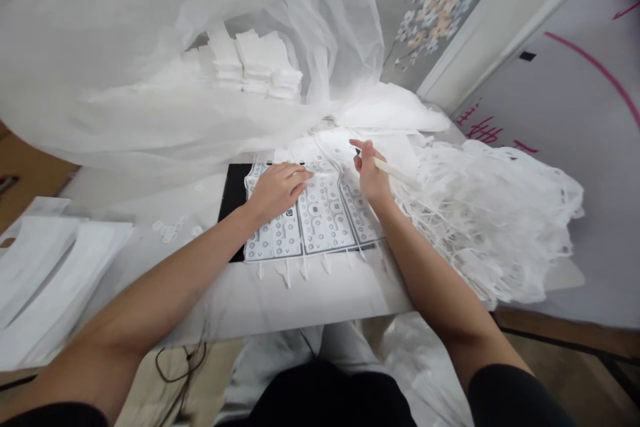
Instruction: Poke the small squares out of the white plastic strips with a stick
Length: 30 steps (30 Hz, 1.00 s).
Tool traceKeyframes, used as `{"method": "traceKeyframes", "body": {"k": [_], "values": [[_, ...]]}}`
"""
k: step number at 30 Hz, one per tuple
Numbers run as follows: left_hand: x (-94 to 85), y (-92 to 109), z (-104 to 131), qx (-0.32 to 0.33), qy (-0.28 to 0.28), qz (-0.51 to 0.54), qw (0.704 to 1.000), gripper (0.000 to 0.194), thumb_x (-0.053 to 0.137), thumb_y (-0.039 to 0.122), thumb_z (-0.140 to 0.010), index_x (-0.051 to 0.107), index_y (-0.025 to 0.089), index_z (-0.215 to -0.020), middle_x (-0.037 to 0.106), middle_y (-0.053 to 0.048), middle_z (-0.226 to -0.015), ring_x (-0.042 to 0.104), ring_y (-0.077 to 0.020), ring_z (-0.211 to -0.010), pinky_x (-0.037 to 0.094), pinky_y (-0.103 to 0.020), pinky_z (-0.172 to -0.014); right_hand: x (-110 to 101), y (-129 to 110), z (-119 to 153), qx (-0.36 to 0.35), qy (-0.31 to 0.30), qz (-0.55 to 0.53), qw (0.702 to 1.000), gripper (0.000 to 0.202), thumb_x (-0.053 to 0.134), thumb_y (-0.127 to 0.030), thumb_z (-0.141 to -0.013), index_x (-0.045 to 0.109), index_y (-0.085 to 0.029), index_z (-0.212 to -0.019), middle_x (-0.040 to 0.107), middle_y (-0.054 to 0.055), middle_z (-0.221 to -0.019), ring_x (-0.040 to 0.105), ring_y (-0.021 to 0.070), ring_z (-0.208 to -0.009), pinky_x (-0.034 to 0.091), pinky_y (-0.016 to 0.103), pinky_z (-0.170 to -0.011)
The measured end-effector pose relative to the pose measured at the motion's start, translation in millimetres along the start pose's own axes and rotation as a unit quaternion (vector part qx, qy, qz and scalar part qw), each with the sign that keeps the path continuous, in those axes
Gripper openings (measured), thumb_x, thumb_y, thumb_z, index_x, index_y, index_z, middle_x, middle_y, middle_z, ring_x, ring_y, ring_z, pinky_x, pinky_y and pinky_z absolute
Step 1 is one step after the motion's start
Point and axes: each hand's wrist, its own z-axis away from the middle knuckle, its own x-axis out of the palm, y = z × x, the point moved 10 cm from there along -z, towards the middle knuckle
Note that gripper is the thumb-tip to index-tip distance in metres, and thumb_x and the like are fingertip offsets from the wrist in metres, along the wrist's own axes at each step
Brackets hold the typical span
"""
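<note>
A thin white sheet with rows of small circles and shapes lies in panels over a black board on the table. Flat on the sheet's left part rests my left hand, its fingers stretched out toward the right. My right hand is closed around a white pen-like tool with a dark end, above the sheet's right part. Its index finger points out to the left. I cannot make out the tool's exact kind. Narrow white strips hang from the sheet's near edge.
On the right is a large heap of tangled white scraps. Translucent white sheeting billows at the back, around stacked white pieces. White strips lie at far left, small cut bits nearer. A whiteboard stands right.
</note>
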Motion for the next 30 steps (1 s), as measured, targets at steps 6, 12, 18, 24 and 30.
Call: {"method": "traceKeyframes", "body": {"k": [6, 12, 18, 24, 30], "values": [[12.7, -10, 0, -0.042, -0.050, -0.058, 0.996, 0.028, 0.054, 0.024, -0.098, 0.069, 0.026, -0.122, 0.068, -0.006, -0.126, 0.061, -0.0270, -0.117, 0.047, -0.047, -0.100, 20, -18, 31, 0.083, -0.082, -0.100, 0.988, 0.046, 0.048, -0.067, -0.090, 0.053, -0.022, -0.079, 0.046, -0.005, -0.058, 0.041, 0.0096, -0.051, 0.034, 0.023, -0.050], [7.0, 14, 0, 0.065, -0.050, 0.002, 0.997, 0.043, 0.051, 0.009, -0.093, 0.061, 0.020, -0.134, 0.063, -0.007, -0.137, 0.053, -0.0256, -0.130, 0.041, -0.045, -0.109, 54, -19, 84, 0.103, -0.204, -0.007, 0.973, 0.045, 0.065, -0.062, -0.081, 0.064, -0.019, -0.065, 0.053, -0.002, -0.046, 0.045, 0.0111, -0.042, 0.035, 0.026, -0.045], [13.4, 9, -2, 0.051, -0.090, 0.052, 0.993, 0.033, 0.050, 0.009, -0.091, 0.073, 0.023, -0.110, 0.062, -0.002, -0.138, 0.054, -0.0250, -0.131, 0.041, -0.048, -0.109, 66, -5, 88, 0.113, -0.222, 0.019, 0.968, 0.047, 0.067, -0.060, -0.079, 0.064, -0.019, -0.056, 0.052, -0.002, -0.042, 0.045, 0.0114, -0.039, 0.036, 0.026, -0.043], [15.1, 7, -2, 0.039, -0.098, 0.063, 0.992, 0.035, 0.049, 0.009, -0.091, 0.072, 0.023, -0.112, 0.062, -0.002, -0.139, 0.058, -0.0226, -0.126, 0.043, -0.046, -0.107, 66, -5, 86, 0.110, -0.237, 0.022, 0.965, 0.044, 0.068, -0.056, -0.080, 0.064, -0.019, -0.056, 0.056, -0.001, -0.044, 0.047, 0.0114, -0.039, 0.038, 0.025, -0.043], [16.3, 4, -2, 0.028, -0.098, 0.074, 0.992, 0.035, 0.047, 0.011, -0.091, 0.071, 0.023, -0.113, 0.062, -0.001, -0.139, 0.063, -0.0219, -0.120, 0.047, -0.046, -0.103, 66, -7, 87, 0.087, -0.246, 0.064, 0.963, 0.046, 0.065, -0.055, -0.083, 0.062, -0.019, -0.055, 0.056, -0.001, -0.044, 0.050, 0.0119, -0.040, 0.039, 0.025, -0.045]]}}
